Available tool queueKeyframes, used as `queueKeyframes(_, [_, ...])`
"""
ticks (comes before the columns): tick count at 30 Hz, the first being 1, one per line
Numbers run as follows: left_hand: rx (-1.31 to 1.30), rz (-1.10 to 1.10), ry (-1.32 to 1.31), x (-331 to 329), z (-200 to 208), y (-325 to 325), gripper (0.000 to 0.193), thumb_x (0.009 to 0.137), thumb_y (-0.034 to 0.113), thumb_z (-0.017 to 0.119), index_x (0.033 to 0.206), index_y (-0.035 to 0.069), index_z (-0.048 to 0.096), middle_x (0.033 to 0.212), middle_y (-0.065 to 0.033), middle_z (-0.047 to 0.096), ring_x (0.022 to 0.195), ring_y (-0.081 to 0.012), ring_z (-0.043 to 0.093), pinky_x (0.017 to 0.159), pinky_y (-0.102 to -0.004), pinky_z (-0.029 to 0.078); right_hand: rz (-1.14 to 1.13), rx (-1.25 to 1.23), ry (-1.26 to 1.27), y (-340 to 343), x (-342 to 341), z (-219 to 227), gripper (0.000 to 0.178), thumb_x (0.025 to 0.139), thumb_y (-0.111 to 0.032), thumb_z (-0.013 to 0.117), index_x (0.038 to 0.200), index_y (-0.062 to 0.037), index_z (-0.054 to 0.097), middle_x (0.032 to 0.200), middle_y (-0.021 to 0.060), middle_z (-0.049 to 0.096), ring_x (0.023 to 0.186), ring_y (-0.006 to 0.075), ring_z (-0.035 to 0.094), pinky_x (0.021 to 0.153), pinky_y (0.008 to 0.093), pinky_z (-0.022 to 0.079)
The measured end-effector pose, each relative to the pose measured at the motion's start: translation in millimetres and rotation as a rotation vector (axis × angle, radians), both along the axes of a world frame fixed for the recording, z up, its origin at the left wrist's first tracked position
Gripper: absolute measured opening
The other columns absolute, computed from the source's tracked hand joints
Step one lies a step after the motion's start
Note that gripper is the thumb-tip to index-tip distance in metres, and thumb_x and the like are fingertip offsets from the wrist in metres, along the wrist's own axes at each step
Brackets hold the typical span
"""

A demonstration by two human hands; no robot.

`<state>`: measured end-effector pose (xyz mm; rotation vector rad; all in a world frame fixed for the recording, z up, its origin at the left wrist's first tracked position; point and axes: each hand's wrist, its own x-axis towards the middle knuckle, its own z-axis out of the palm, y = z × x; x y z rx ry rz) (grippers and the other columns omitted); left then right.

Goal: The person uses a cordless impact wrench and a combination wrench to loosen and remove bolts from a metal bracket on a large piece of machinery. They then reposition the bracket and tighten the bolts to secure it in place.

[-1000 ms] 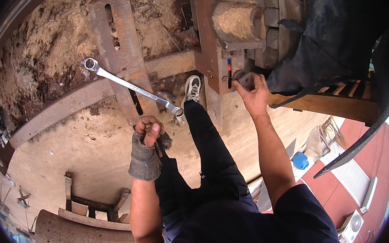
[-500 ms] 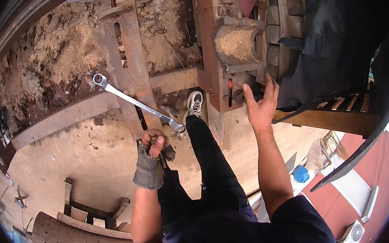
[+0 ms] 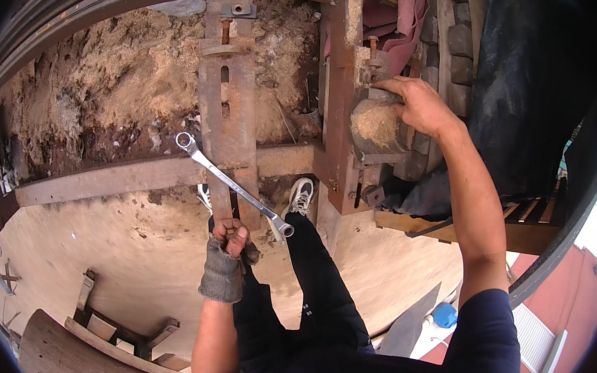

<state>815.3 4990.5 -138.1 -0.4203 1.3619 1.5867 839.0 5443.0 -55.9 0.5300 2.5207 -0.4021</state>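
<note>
My left hand (image 3: 231, 237), in a grey fingerless glove (image 3: 221, 274), is closed at the near end of a rusty slotted steel plate (image 3: 231, 139). A dark piece shows under its fingers, too hidden to name. A double-ended ring spanner (image 3: 234, 185) appears to lie slantwise across the plate, one ring to the left of it, the other just right of my left hand. My right hand (image 3: 420, 106) reaches over a curved metal housing (image 3: 388, 158) that holds sawdust (image 3: 376, 123). Its fingers are stretched out at the far rim, with nothing visible in them.
A rusty crossbeam (image 3: 111, 181) runs across the frame, with piled sawdust (image 3: 116, 82) behind. Black sheeting (image 3: 526, 85) hangs at the right beside a row of dark blocks (image 3: 457, 27). A square bolt head (image 3: 373, 195) sticks out below the housing. My shoe (image 3: 301, 195) is under the frame.
My right hand has moved away from the bolt head, up to the far side of the housing. My left hand stays closed by the plate. The whole view has shifted.
</note>
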Motion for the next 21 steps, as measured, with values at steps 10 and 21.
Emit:
queueKeyframes(10, [-0.015, 0.023, -0.064, 13.8, 2.6, 11.0, 0.021, 0.096, 0.020, 0.070, 0.103, 0.007, 0.056, 0.076, -0.0021, 0.058, 0.056, -0.0111, 0.056, 0.050, -0.0266, 0.049, 0.153, 0.057, -0.190, 8.8, -18.2, -11.5, 0.053, 0.072, -0.002, 0.067, 0.124, -0.0076, 0.068, 0.102, 0.0235, 0.071, 0.103, 0.0416, 0.066, 0.094, 0.0483, 0.052])
queueKeyframes(21, [0.045, -0.092, -0.021, 17.3, 10.4, 10.0, 0.022, 0.096, 0.019, 0.071, 0.101, 0.005, 0.054, 0.074, -0.0006, 0.057, 0.058, -0.0079, 0.057, 0.053, -0.0255, 0.049, 0.164, 0.086, -0.146, -0.1, -16.7, -8.9, 0.050, 0.068, -0.001, 0.073, 0.118, -0.0033, 0.071, 0.095, 0.0261, 0.069, 0.095, 0.0431, 0.067, 0.086, 0.0468, 0.054])
